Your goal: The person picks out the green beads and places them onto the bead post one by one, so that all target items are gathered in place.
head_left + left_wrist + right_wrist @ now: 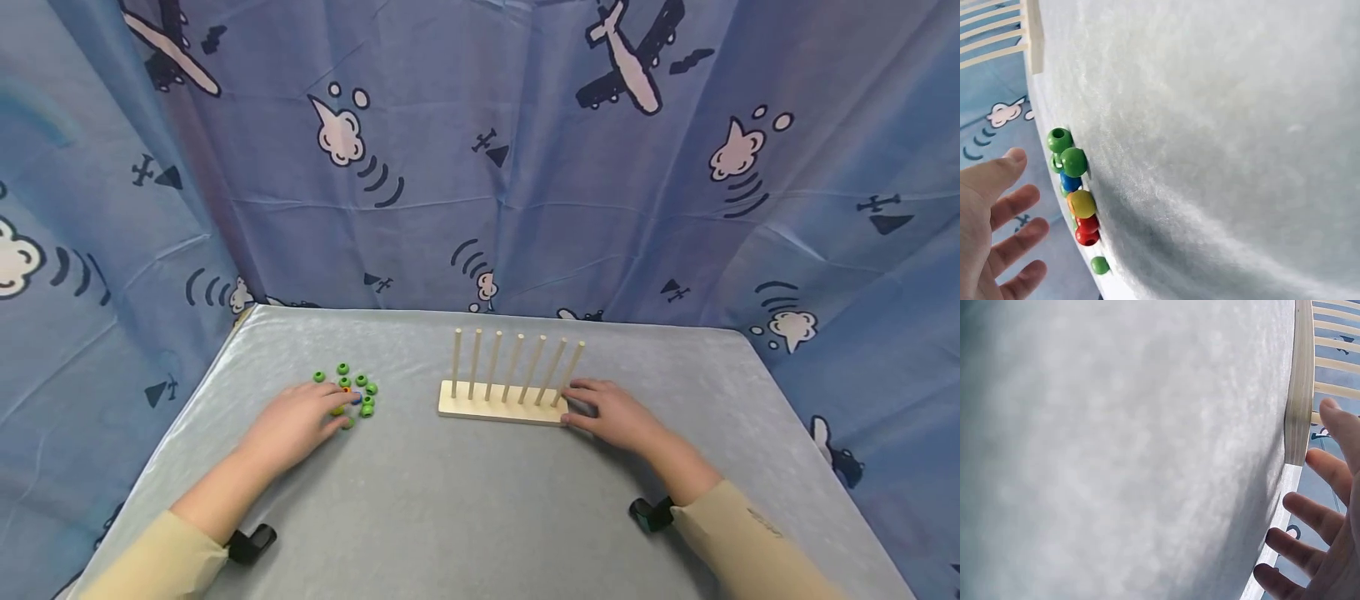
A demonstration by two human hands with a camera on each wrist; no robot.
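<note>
My left hand (288, 423) hovers at a loose cluster of round beads on the left of the table, fingers spread and relaxed. Most are green beads (342, 368). The left wrist view also shows a yellow bead (1084, 204), red beads (1087, 238) and a blue bead (1070, 182); nothing is held there. A pale wooden base (487, 408) with a row of upright pegs (492, 367) stands near the table's middle. At its right end is my right hand (618, 415), fingers loosely spread, thumb and index finger at the end of the base. Whether they touch it is unclear.
A light grey cloth (465, 500) covers the table. Behind and at both sides hangs a blue curtain (420, 167) with printed planes and clouds. Black wrist devices (252, 543) sit at both cuffs.
</note>
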